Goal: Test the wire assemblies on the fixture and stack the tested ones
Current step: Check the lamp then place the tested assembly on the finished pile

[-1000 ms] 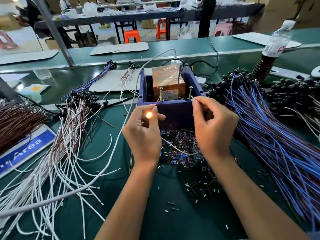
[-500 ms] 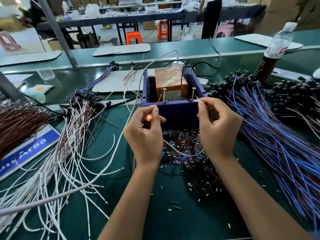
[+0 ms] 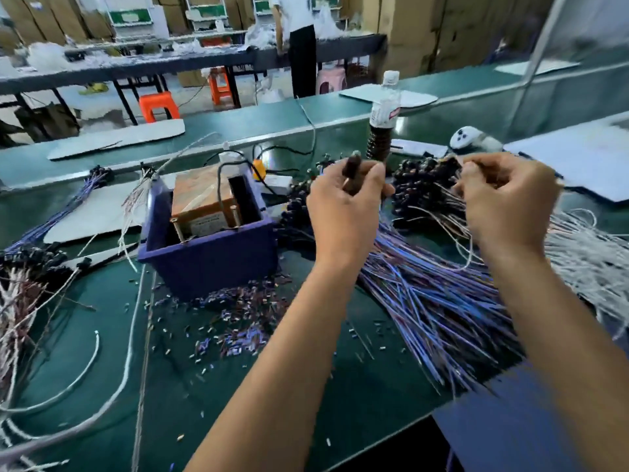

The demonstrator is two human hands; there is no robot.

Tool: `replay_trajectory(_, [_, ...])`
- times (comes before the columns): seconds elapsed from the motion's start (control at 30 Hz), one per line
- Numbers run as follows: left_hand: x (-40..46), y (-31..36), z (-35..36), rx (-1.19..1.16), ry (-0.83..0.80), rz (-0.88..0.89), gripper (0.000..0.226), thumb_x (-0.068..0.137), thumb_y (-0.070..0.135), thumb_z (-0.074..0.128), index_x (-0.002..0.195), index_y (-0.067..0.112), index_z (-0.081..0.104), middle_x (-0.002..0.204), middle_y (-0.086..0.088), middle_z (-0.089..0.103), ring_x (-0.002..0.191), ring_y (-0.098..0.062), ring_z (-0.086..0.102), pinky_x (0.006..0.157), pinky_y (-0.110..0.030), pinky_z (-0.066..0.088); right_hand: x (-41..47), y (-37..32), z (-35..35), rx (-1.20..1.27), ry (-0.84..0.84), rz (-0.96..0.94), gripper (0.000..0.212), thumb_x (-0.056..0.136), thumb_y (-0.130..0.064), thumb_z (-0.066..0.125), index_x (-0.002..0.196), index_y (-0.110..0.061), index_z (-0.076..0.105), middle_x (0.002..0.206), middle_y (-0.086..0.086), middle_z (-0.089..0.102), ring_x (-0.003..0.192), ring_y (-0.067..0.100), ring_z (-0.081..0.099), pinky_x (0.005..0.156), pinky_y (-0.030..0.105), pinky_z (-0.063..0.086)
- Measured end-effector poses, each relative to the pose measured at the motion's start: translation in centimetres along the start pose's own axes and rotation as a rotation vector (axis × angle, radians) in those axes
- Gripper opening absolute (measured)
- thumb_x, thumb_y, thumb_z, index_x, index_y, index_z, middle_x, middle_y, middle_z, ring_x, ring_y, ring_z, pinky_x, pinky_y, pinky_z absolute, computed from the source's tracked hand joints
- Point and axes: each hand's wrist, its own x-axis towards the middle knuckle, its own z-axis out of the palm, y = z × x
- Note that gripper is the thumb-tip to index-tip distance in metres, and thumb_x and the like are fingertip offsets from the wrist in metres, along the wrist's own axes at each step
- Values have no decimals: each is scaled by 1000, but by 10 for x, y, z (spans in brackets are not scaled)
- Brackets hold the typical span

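fingers of the left hand [image 3: 343,212] curl around a dark wire assembly [image 3: 352,165] at upper centre, away from the fixture [image 3: 207,257]. right hand [image 3: 507,199] pinches something blurred above the blue wire pile [image 3: 442,301]. loose wires could snag and drag the pile.

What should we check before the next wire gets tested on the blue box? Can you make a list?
1. Left hand holds a dark wire end: ok.
2. Right hand has hold of a wire from the pile: cannot tell, blurred.
3. Blue box within reach, nothing lying over its opening: ok.
4. Two metal pins in the box free of wires: ok.
5. Hands at the pins: not ok, both are over the wire piles to the right.
6. Water bottle upright, away from the box: ok.
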Motion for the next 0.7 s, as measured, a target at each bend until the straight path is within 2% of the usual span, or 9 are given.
replay_trajectory(0.07, [8,2,46,53,-106,-107,13,94,21,73,83,14,76,65,6,71,58,-6,60,62,-23,50,28,20,-38,-166,77,75,27,89,-27,62,105,-15,79,90,9,78,84,22,75,88,40,60])
replay_trajectory(0.13, [11,2,85,92,-200,-185,20,94,24,72,78,12,73,61,5,61,58,-12,51,62,-29,44,43,34,-70,-343,163,64,39,89,-29,56,121,-14,74,114,14,74,105,31,70,99,40,53])
replay_trajectory(0.23, [9,4,138,-73,-295,-313,24,99,22,64,87,4,74,64,-1,56,60,-17,44,65,-31,37,49,39,-101,-503,197,-173,43,95,-33,52,133,-14,63,131,18,57,118,38,56,105,46,45])
replay_trajectory(0.3, [6,9,164,-267,-339,-404,29,106,21,54,97,2,74,68,0,60,55,-8,47,58,-25,39,47,37,-100,-559,28,-358,44,100,-34,51,137,-14,61,126,17,64,118,38,55,101,48,44])
replay_trajectory(0.33, [4,13,176,-346,-353,-441,33,109,22,49,95,4,72,71,-2,61,54,-6,48,54,-23,38,45,37,-99,-581,-87,-389,45,102,-35,51,141,-14,59,122,17,68,115,38,57,97,48,45])
replay_trajectory(0.43, [5,21,196,-435,-335,-491,44,112,30,39,82,14,67,81,-7,63,63,-10,52,54,-23,41,48,42,-97,-443,-302,-267,44,106,-31,56,148,-18,51,114,18,75,105,37,68,93,49,52])
replay_trajectory(0.53, [14,22,198,-434,-317,-474,48,113,36,34,87,17,70,86,-12,61,71,-17,50,64,-28,38,58,51,-106,-331,-323,-242,25,104,-25,61,127,-15,66,77,4,72,72,27,67,75,44,53])
replay_trajectory(0.6, [21,20,196,-459,-311,-499,49,113,37,33,88,16,70,71,-7,60,60,-15,45,56,-27,35,67,55,-115,-382,-300,-309,21,104,-28,61,105,-13,75,63,-6,59,60,21,53,62,40,42])
replay_trajectory(0.7, [29,16,196,-605,-326,-622,52,113,39,30,88,10,66,53,-1,54,44,-8,40,44,-21,35,80,57,-127,-420,-305,-366,32,105,-35,58,91,-13,77,59,1,54,58,23,48,60,42,36])
